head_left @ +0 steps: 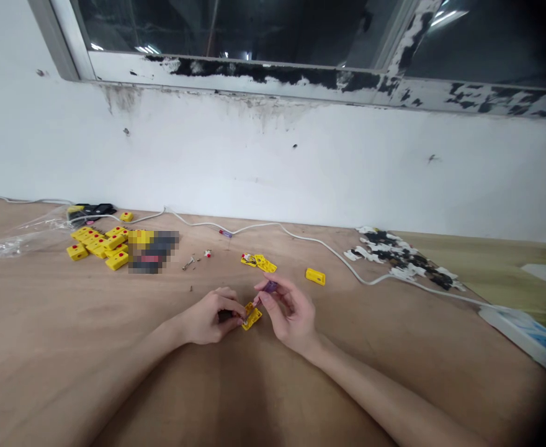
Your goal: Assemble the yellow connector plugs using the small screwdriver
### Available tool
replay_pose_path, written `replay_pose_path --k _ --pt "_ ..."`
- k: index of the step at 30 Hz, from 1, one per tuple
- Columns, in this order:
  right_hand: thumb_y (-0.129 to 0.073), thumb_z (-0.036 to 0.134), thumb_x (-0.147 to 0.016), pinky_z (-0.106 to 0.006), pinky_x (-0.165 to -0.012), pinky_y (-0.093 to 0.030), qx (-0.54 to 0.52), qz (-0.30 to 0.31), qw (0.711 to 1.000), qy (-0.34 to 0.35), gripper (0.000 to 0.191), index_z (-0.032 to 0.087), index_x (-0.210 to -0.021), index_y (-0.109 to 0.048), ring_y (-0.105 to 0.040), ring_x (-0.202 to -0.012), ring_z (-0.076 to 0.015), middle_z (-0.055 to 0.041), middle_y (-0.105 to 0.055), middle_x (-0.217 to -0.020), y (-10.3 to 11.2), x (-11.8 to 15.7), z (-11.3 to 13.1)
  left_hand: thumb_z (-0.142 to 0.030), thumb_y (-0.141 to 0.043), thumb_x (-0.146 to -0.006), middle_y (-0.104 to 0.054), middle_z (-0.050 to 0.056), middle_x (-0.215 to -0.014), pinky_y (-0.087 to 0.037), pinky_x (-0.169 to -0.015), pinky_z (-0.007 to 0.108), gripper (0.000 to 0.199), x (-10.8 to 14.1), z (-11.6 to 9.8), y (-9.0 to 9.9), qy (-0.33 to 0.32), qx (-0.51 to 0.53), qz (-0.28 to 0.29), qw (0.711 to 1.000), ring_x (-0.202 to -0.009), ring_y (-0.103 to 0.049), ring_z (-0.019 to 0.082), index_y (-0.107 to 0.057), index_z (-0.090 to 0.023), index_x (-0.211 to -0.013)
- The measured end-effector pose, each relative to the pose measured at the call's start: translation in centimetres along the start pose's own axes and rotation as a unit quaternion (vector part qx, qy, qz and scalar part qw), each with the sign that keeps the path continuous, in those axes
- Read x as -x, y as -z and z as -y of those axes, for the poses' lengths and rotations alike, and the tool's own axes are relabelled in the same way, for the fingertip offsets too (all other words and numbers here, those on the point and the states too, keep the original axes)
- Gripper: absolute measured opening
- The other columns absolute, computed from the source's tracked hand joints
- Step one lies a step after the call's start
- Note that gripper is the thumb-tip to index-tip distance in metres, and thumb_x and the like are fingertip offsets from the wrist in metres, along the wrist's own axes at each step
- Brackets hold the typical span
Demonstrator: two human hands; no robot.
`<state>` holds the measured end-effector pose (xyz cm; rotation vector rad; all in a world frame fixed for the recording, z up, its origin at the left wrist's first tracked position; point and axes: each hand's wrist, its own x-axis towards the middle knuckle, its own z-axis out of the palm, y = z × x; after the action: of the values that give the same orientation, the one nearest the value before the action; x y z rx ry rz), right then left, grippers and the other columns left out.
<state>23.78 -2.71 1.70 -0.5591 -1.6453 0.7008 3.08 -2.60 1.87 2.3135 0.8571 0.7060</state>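
My right hand point(294, 310) is closed around a small purple-handled screwdriver point(270, 287), its shaft slanting down and left. Under its tip a yellow plastic casing part point(253, 319) lies on the wooden table with its inside facing up. My left hand point(214, 315) has its fingers pinched at the left edge of that casing; whether they grip the casing or a tiny piece in it is too small to tell. Just beyond my hands sits an opened yellow casing point(264, 264) with a red and white part. Another yellow shell point(316, 277) lies to the right.
Several yellow boxes with red buttons point(97, 242) are grouped at the left, near a clear plastic bag point(26, 239). Small metal parts point(189, 263) lie left of centre. A white cable point(301, 236) crosses the back to a power strip point(524, 335). Black and white pieces point(403, 257) are heaped back right.
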Motion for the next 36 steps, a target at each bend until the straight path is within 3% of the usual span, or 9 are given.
replay_pose_path --k 11,18,21,25,29,32,36 --pt "-0.059 0.011 -0.092 -0.029 -0.072 -0.061 0.041 0.023 0.999 0.01 0.043 0.029 -0.131 -0.057 -0.07 -0.081 -0.0154 -0.0053 -0.068 -0.102 0.1 0.0 0.1 -0.02 -0.06 -0.091 -0.068 0.006 -0.089 -0.044 -0.08 0.025 0.015 0.0 -0.1 0.1 0.001 0.011 0.003 1.0 -0.085 -0.06 0.015 -0.075 -0.018 -0.09" --pt "-0.054 0.012 -0.095 -0.033 -0.08 -0.061 0.08 0.099 0.991 0.046 0.034 0.024 -0.125 -0.061 -0.069 -0.093 -0.0173 -0.0087 -0.068 -0.112 0.7 -2.3 2.0 -0.02 -0.06 -0.091 -0.067 0.006 -0.088 -0.045 -0.078 0.024 0.015 0.0 -0.2 0.1 0.004 0.008 0.001 1.0 -0.082 -0.06 0.014 -0.074 -0.017 -0.089" --pt "-0.059 0.014 -0.093 -0.032 -0.079 -0.059 0.109 0.109 0.986 0.062 0.026 0.025 -0.115 -0.068 -0.068 -0.088 -0.0167 -0.0057 -0.069 -0.102 0.9 -3.4 2.9 -0.021 -0.059 -0.091 -0.068 0.006 -0.09 -0.047 -0.079 0.025 0.016 0.0 -0.1 0.1 -0.003 0.008 0.004 1.0 -0.085 -0.06 0.015 -0.074 -0.017 -0.087" --pt "-0.053 0.012 -0.096 -0.035 -0.086 -0.056 0.121 0.18 0.974 0.066 0.032 0.025 -0.124 -0.065 -0.066 -0.096 -0.0176 -0.0064 -0.069 -0.105 0.9 -4.2 3.6 -0.024 -0.059 -0.093 -0.069 0.007 -0.093 -0.049 -0.082 0.027 0.017 0.0 0.2 -0.1 -0.012 0.017 -0.006 1.0 -0.087 -0.062 0.016 -0.074 -0.017 -0.087" --pt "-0.056 0.016 -0.096 -0.032 -0.078 -0.057 0.134 0.187 0.971 0.071 0.029 0.025 -0.121 -0.067 -0.065 -0.088 -0.0163 -0.0058 -0.067 -0.101 0.8 -4.1 3.8 -0.024 -0.06 -0.092 -0.07 0.009 -0.1 -0.051 -0.087 0.029 0.016 0.1 0.3 -0.2 -0.017 0.034 -0.011 0.999 -0.092 -0.063 0.018 -0.075 -0.018 -0.093" --pt "-0.051 0.014 -0.098 -0.033 -0.083 -0.056 0.128 0.223 0.964 0.067 0.037 0.024 -0.131 -0.061 -0.065 -0.094 -0.017 -0.0074 -0.067 -0.106 0.6 -4.0 3.7 -0.022 -0.06 -0.092 -0.07 0.008 -0.098 -0.051 -0.088 0.028 0.017 0.1 0.4 -0.3 -0.02 0.043 -0.017 0.999 -0.095 -0.063 0.018 -0.076 -0.018 -0.093" --pt "-0.056 0.016 -0.096 -0.032 -0.079 -0.056 0.122 0.198 0.969 0.081 0.032 0.026 -0.125 -0.065 -0.066 -0.088 -0.0166 -0.0059 -0.069 -0.1 0.6 -4.0 3.6 -0.023 -0.061 -0.092 -0.07 0.008 -0.101 -0.051 -0.09 0.029 0.016 0.0 0.4 -0.3 -0.021 0.049 -0.018 0.998 -0.097 -0.063 0.018 -0.075 -0.018 -0.096"
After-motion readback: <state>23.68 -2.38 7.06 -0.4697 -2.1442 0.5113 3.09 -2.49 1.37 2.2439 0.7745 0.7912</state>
